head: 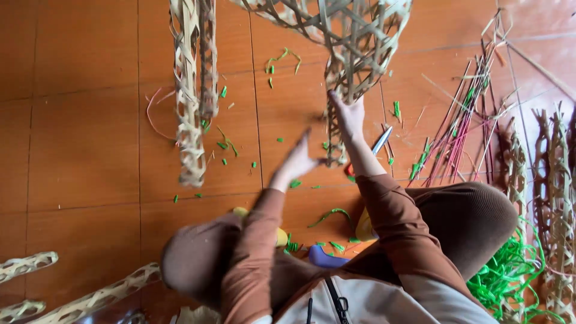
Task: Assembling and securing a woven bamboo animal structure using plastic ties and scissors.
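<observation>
**A:** what's the room like?

**B:** mostly floor [84, 150], big glossy orange-brown tiles with thin dark grout lines. Soft even daylight, slight sheen toward the top right.

**A:** clean?

**B:** nah, little green scraps [225, 144] scattered over the middle tiles. No walls, windows or furniture in shot.

Person, seated: wearing long rust-brown sleeves [264, 240] reaching to both wrists, darker brown trousers [474, 222] covering the knees, and a pale grey-white top [384, 303] showing at six o'clock, carrying a black strap with clip [338, 300].
</observation>
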